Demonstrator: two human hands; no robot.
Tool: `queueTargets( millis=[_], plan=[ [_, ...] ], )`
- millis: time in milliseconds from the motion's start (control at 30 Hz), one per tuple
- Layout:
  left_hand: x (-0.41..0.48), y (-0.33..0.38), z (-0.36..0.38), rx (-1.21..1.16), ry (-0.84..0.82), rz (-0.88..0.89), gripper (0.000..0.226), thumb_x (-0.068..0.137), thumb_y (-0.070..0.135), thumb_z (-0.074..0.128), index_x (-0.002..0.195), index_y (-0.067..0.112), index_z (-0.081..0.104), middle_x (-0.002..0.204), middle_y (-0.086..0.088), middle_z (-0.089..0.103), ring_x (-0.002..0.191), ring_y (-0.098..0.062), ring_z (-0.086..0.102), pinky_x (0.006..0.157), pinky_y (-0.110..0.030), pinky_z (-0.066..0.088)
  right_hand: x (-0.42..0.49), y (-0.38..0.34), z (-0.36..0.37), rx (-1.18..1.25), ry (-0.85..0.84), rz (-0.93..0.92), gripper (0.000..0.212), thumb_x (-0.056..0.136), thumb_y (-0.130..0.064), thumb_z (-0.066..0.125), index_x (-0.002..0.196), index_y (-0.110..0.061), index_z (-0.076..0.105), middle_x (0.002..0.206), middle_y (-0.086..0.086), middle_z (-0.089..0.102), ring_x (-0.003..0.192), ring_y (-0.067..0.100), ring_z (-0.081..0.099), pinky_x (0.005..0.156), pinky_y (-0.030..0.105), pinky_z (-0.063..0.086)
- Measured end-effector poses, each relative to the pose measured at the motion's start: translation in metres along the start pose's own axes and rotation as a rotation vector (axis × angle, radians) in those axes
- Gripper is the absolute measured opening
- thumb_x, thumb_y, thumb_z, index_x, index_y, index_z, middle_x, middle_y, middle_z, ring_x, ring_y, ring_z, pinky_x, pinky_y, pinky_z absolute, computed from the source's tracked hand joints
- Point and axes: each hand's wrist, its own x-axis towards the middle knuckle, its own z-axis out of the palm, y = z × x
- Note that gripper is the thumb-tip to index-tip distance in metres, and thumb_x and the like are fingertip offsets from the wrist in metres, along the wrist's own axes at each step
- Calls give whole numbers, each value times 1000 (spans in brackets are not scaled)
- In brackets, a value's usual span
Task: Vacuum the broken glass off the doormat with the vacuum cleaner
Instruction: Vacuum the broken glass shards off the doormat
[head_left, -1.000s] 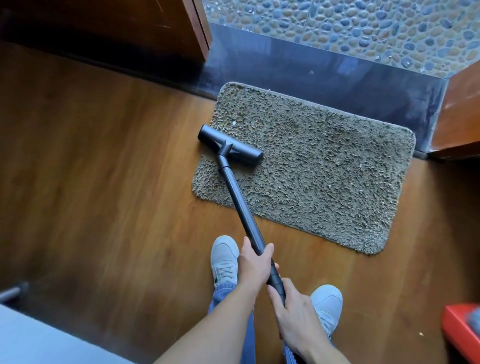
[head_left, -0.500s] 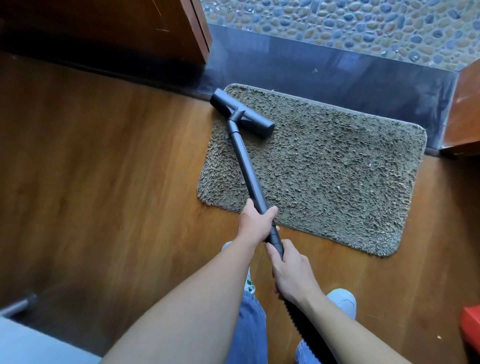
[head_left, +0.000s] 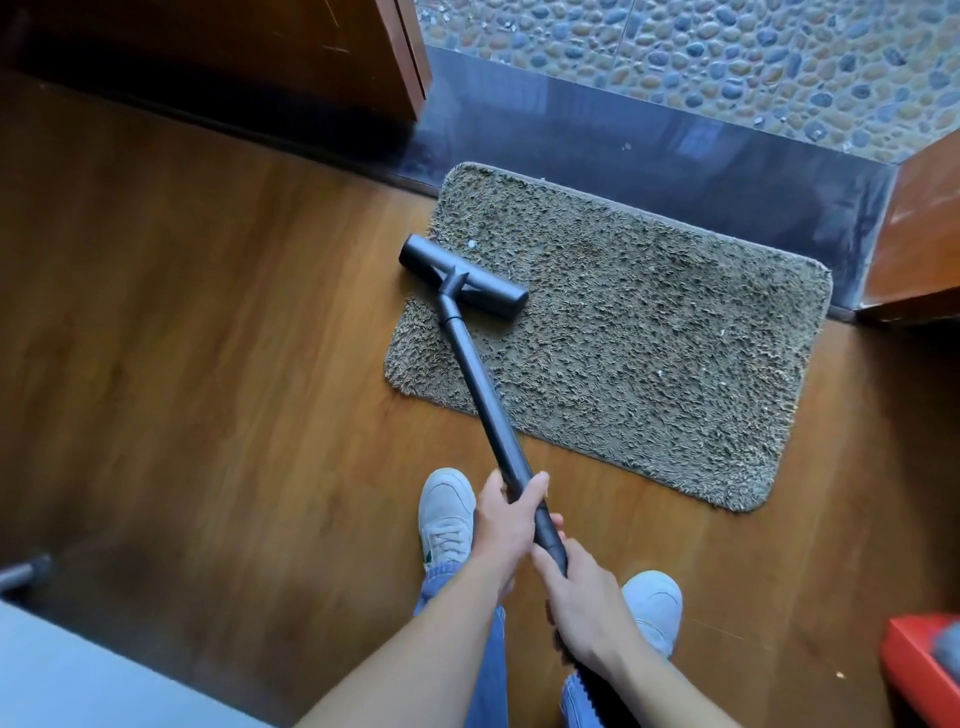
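after drawing the black t-shaped nozzle (head_left: 463, 285) back from the far corner to the left part of the shaggy, round-cornered mat (head_left: 649, 374), gripping the smooth tube (head_left: 483, 395) with left hand (head_left: 506, 525) above right hand (head_left: 584, 603), fingers curled round it; pale glass fleck (head_left: 471, 243) just beyond nozzle.

The left hand (head_left: 506, 525) and right hand (head_left: 582, 608) cover the wand (head_left: 478, 384) section inside the grip. Behind the grip, the ribbed hose (head_left: 592, 696) runs off the bottom edge. Ahead of the grip, the nozzle (head_left: 462, 278) hides the doormat (head_left: 649, 353) pile beneath it. Pale specks (head_left: 471, 244) there are too small to identify, possibly glass. Right of the grip, a red object (head_left: 919, 670) is cut by the frame edge.
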Motion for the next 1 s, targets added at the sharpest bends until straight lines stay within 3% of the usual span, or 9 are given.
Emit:
queueTargets(
  millis=[100, 200, 400, 600, 767, 900, 1000],
  plan=[
    [-12, -19, 1, 23, 7, -10, 24, 96, 22, 69, 102, 3, 56, 82, -7, 62, 63, -22, 68, 65, -44, 62, -11, 22, 3, -88, 21, 10, 37, 96, -64, 38, 106, -32, 54, 85, 0, 70, 77, 23, 68, 73, 38, 56],
    [-15, -24, 0, 46, 9, 5, 24, 96, 23, 68, 102, 4, 56, 82, -7, 63, 62, -20, 68, 61, -40, 61, -15, 29, 7, -154, 69, -11, 38, 96, -66, 35, 106, -34, 53, 92, 0, 69, 85, 23, 66, 76, 38, 53],
    [-1, -12, -6, 78, -4, 57, 20, 96, 24, 68, 97, 8, 55, 81, -6, 63, 60, -21, 67, 65, -43, 61, -10, 14, 15, -183, 134, -53, 35, 97, -65, 35, 106, -35, 52, 94, 1, 71, 90, 27, 67, 77, 40, 53],
    [23, 26, -6, 81, -29, 116, 20, 97, 20, 67, 98, 4, 54, 79, -8, 60, 54, -20, 64, 53, -35, 58, 13, -19, 15, -176, 184, -67, 37, 98, -64, 34, 101, -32, 50, 91, 3, 71, 88, 32, 67, 76, 41, 54],
    [50, 55, -2, 121, -48, 114, 30, 97, 24, 68, 107, 0, 54, 81, -10, 63, 57, -23, 67, 67, -50, 63, 33, -47, 10, -181, 221, -53, 39, 100, -62, 34, 105, -28, 51, 99, 8, 69, 96, 36, 65, 74, 40, 47],
    [59, 63, 2, 148, -46, 127, 31, 98, 25, 65, 113, 0, 53, 80, -9, 62, 56, -22, 66, 67, -47, 63, 41, -55, 8, -180, 246, -46, 39, 101, -61, 35, 108, -26, 52, 103, 11, 70, 101, 39, 64, 75, 41, 47],
    [64, 65, -1, 169, -47, 130, 31, 98, 26, 65, 113, 1, 54, 82, -8, 63, 58, -24, 67, 69, -47, 63, 48, -55, 10, -148, 213, -49, 41, 97, -66, 34, 102, -28, 51, 97, 10, 70, 90, 37, 67, 78, 44, 55]
  ],
)
